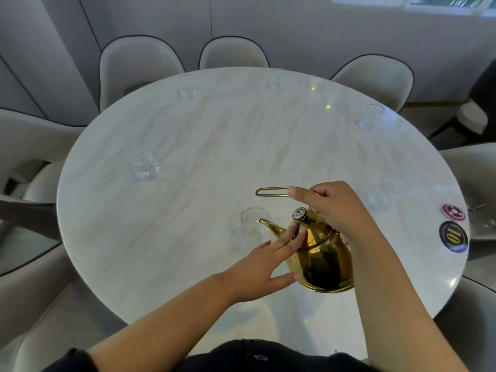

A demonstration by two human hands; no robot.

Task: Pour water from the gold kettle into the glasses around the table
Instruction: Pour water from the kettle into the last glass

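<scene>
Left hand (264, 267): open, fingers spread, fingertips resting on the kettle lid.
Gold kettle (320, 255): near right, spout over nearest glass (252, 224).
Right hand (331, 204): closed around wire handle (271, 191).
Black disc (454, 236), far right: reads "10".

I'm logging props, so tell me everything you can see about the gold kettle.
The gold kettle looks like polished metal, bulbous, with a thin curved spout aimed at the nearest glass, a lid with a dark knob and a wire loop handle. It is tilted spout-down. The right hand grips the handle; the left hand fingers rest on the lid and body.
</scene>
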